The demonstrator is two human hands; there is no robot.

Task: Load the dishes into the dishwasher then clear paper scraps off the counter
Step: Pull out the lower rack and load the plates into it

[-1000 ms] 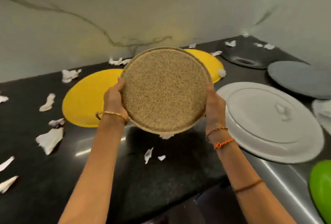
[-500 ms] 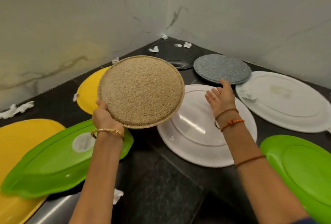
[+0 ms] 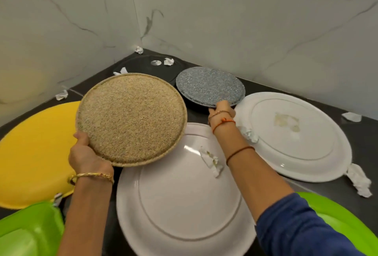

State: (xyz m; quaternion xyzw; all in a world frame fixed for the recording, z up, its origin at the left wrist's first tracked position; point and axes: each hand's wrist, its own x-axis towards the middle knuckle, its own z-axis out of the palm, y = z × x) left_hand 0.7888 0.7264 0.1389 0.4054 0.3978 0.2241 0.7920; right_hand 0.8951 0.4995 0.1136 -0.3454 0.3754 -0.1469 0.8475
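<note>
Left hand (image 3: 87, 156): gripping near-left rim of round tan speckled plate (image 3: 131, 118), held tilted above black worktop (image 3: 364, 133).
Right hand (image 3: 222, 109): fingers curled on near edge of round grey speckled plate (image 3: 210, 88), lying far centre.
Paper scraps (image 3: 359, 180): scattered on worktop.

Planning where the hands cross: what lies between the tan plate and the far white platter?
In the head view, the right hand, at the grey plate's rim, sits between the tan plate and that platter, over dark counter.
</note>
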